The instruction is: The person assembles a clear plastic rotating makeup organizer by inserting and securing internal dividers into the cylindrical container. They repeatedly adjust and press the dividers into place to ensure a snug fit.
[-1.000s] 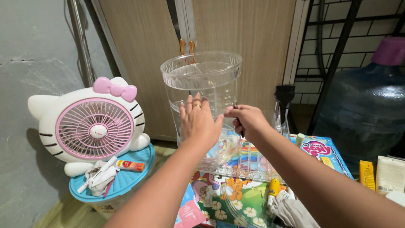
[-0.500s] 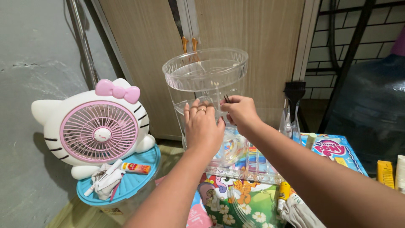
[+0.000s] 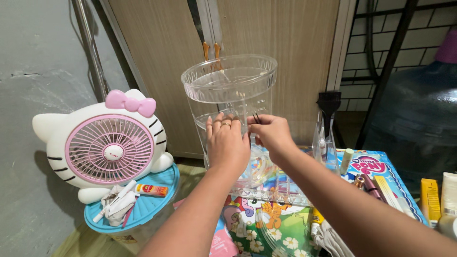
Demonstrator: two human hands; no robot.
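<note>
Hands at a clear tiered plastic stand [image 3: 231, 83] on a cluttered table.
Water jug [image 3: 419, 119] looms at three o'clock, cat-shaped pink fan [image 3: 107, 145] at nine. Left hand [image 3: 227, 143] lies flat, fingers together, on the stand's middle tier; right hand [image 3: 272, 133] pinches a thin dark pin [image 3: 256, 117] beside it.

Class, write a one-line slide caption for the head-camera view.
Both hands, left hand and right hand, rest on a clear tiered plastic organiser beside a cat-shaped pink fan.
</note>
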